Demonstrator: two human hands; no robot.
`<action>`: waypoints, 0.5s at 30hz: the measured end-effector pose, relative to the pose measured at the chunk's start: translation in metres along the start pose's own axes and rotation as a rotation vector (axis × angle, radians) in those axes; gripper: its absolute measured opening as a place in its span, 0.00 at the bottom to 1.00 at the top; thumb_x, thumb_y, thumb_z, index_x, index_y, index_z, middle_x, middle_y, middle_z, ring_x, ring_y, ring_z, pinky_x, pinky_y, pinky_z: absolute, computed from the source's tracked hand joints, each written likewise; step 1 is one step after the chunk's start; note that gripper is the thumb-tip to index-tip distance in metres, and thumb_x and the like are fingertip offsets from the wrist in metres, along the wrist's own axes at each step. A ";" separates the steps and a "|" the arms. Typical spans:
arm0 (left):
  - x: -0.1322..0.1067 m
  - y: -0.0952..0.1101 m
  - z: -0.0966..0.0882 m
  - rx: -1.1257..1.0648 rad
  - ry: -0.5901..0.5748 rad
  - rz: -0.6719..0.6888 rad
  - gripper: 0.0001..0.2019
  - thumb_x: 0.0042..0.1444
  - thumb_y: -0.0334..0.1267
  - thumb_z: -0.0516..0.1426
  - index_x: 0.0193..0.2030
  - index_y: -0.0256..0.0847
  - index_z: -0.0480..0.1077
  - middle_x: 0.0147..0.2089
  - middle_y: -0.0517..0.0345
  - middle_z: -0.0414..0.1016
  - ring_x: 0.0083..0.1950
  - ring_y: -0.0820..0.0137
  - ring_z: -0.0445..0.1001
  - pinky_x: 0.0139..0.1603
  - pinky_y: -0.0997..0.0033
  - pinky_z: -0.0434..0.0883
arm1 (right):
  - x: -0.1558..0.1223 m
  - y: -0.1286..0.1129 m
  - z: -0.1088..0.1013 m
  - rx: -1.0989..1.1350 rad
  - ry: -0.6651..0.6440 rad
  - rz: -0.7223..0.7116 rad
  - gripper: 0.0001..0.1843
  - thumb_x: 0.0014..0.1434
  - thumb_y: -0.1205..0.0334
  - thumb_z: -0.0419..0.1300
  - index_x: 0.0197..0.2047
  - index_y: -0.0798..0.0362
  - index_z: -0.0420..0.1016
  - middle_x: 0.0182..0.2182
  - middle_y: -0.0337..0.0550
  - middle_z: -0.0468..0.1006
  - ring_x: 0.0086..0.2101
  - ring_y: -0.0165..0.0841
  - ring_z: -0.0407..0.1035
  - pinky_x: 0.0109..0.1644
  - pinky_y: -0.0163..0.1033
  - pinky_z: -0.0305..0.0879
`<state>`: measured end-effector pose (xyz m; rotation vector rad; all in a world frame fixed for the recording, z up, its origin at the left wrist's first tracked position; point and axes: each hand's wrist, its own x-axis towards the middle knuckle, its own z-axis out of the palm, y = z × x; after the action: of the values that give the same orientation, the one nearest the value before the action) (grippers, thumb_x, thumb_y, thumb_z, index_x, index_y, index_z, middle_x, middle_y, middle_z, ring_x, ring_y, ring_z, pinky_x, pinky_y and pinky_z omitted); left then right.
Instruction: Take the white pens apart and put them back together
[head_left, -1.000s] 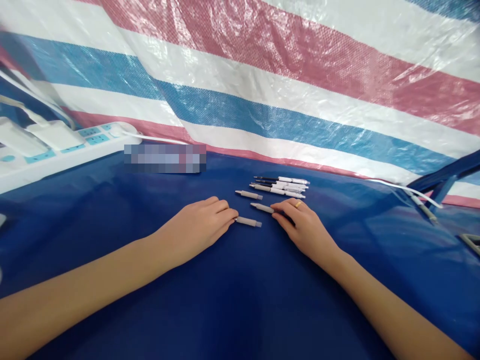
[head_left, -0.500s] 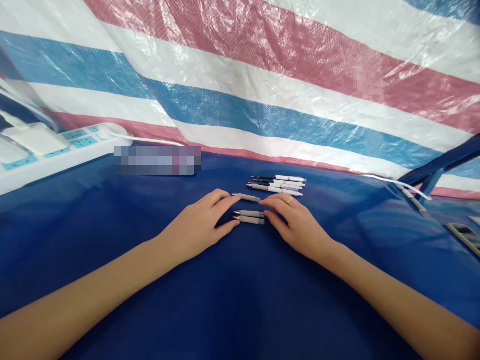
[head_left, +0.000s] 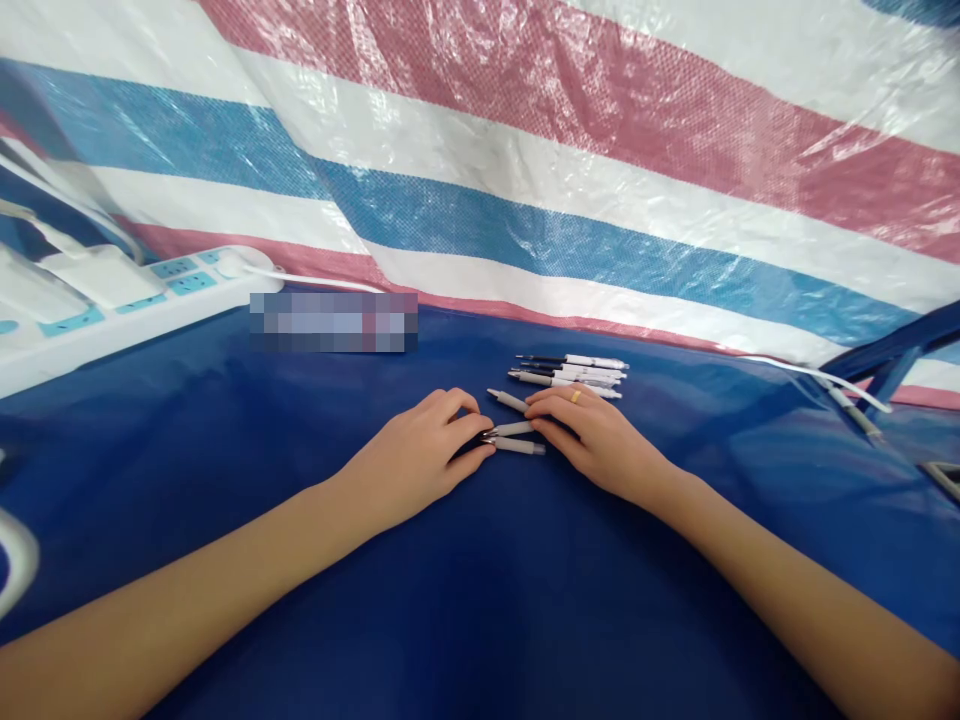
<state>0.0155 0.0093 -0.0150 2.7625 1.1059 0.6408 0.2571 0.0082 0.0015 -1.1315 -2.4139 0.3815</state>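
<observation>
Three grey pen barrels (head_left: 519,446) with pointed metal tips lie one above another on the blue tabletop, between my two hands. My left hand (head_left: 424,445) rests with its thumb and index finger closed about the tips of the lower two barrels. Bent fingers of my right hand (head_left: 592,430), which wears a gold ring, close at the back ends of the upper two barrels. That hand partly hides those ends. The upper barrel (head_left: 507,400) slants, its tip pointing away to the left. Behind my right hand lie several white pen parts (head_left: 592,363) with dark refills.
A white power strip (head_left: 172,290) with plugged-in adapters lies at the left. A blurred-out flat item (head_left: 334,322) is at the back. A striped plastic sheet (head_left: 480,150) hangs behind the table. A white cable (head_left: 817,370) and a dark blue bar (head_left: 885,340) are at the right.
The three barrels, roughly parallel before, now lie at angles. The lower two tips have come together at my left fingers, and the upper two back ends are closer together at my right fingers.
</observation>
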 end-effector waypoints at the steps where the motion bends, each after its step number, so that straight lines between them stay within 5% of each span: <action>1: 0.000 0.000 0.000 -0.001 -0.005 -0.003 0.13 0.66 0.42 0.50 0.47 0.40 0.72 0.48 0.51 0.69 0.46 0.65 0.71 0.48 0.61 0.73 | 0.002 0.000 -0.001 0.002 -0.008 0.028 0.09 0.68 0.63 0.51 0.45 0.50 0.72 0.43 0.44 0.77 0.45 0.36 0.69 0.52 0.45 0.66; 6: -0.001 0.000 -0.001 0.005 -0.015 -0.023 0.13 0.66 0.42 0.50 0.49 0.40 0.71 0.48 0.51 0.69 0.47 0.64 0.71 0.48 0.61 0.73 | 0.013 -0.001 0.000 0.020 -0.011 0.080 0.11 0.64 0.56 0.57 0.47 0.49 0.72 0.43 0.44 0.77 0.43 0.39 0.69 0.49 0.46 0.66; 11: -0.002 0.000 0.000 0.043 0.024 -0.022 0.20 0.65 0.42 0.51 0.61 0.39 0.62 0.53 0.48 0.68 0.51 0.61 0.70 0.49 0.60 0.73 | 0.012 -0.003 0.000 0.117 -0.047 0.014 0.10 0.65 0.67 0.53 0.46 0.49 0.73 0.41 0.41 0.77 0.43 0.36 0.70 0.50 0.43 0.66; 15: 0.000 0.000 -0.001 0.068 -0.014 0.038 0.18 0.67 0.41 0.50 0.60 0.39 0.65 0.51 0.50 0.71 0.48 0.62 0.70 0.47 0.60 0.72 | 0.005 -0.007 -0.003 0.159 -0.065 0.042 0.11 0.65 0.68 0.52 0.46 0.49 0.73 0.41 0.40 0.77 0.43 0.34 0.70 0.50 0.42 0.66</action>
<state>0.0150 0.0089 -0.0145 2.8474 1.0947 0.5987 0.2516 0.0079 0.0087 -1.1160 -2.3698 0.6216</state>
